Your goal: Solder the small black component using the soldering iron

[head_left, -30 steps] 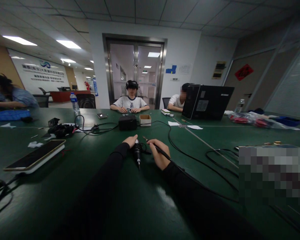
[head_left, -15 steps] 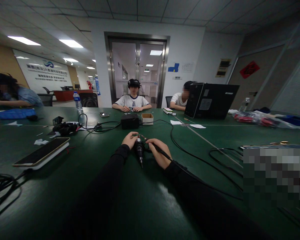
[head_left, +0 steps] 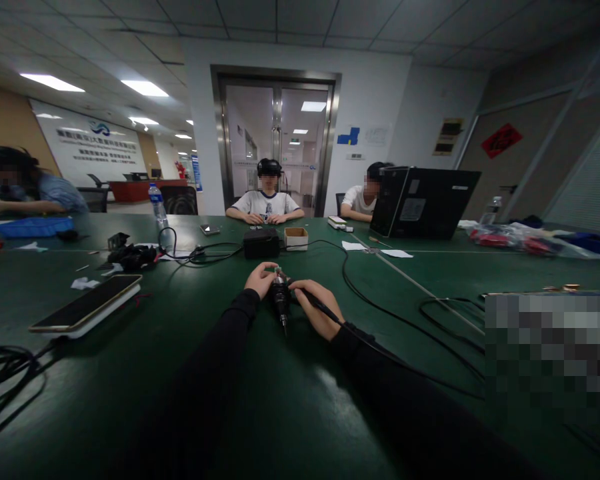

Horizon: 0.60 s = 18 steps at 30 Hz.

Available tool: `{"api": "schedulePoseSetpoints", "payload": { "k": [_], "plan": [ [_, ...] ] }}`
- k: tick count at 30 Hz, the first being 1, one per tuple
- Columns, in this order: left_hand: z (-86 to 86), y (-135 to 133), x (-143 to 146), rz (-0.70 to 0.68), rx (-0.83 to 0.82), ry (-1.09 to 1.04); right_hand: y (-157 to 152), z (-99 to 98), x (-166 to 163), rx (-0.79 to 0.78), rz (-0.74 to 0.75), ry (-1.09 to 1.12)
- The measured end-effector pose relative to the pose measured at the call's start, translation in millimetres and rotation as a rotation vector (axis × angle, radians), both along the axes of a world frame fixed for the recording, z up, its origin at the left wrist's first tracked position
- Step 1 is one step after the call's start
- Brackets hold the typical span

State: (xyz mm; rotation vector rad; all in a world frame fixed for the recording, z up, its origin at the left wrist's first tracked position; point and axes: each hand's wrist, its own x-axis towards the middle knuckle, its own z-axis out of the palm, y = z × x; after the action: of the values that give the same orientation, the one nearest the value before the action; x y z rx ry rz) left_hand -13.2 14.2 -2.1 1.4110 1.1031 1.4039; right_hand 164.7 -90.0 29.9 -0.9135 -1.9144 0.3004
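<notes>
OK so here's what we've got at the bench: our main piece, a dark pointed tool (head_left: 281,298), is lying on the green table (head_left: 260,400) right between our hands, tip aimed at 6 o'clock, back end at 12. Taking it as the centre of the clock, our left hand (head_left: 260,281) sits at about 10 o'clock, thumb and index coming together right beside that back end, at a small piece (head_left: 279,271) too tiny for us to make out. We honestly can't tell if those 2 fingertips are actually gripping it. Over at 3 o'clock, our right hand (head_left: 316,319) has its fingers closed pen-style on a slim corded black tool (head_left: 323,307), front end angled towards 10 o'clock, close to the dark one's back end; whether the 2 touch, we can't say. Further out near 11 o'clock there's a black box (head_left: 261,244), with an open cardboard box (head_left: 296,240) just beside it around 12, and a phone (head_left: 87,305) well apart at 9.
</notes>
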Motion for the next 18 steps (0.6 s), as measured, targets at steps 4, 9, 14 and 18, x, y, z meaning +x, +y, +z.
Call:
{"api": "schedulePoseSetpoints", "payload": {
  "k": [4, 9, 14, 18],
  "plan": [
    [0.1, -0.1, -1.0, -0.017, 0.008, 0.004, 0.5, -0.6, -0.1, 0.002, -0.003, -0.007],
    [-2.0, 1.0, -1.3, -0.012, 0.013, -0.014, -1.2, 0.9, 0.2, 0.007, -0.008, 0.009],
    [-2.8, 1.0, -0.8, 0.002, 0.012, 0.003, -1.3, 0.6, 0.7, 0.005, -0.012, 0.022],
    [-1.8, -0.1, -0.9, 0.009, 0.014, 0.006, -1.7, 1.1, 0.1, 0.007, -0.016, 0.018]
  ]
}}
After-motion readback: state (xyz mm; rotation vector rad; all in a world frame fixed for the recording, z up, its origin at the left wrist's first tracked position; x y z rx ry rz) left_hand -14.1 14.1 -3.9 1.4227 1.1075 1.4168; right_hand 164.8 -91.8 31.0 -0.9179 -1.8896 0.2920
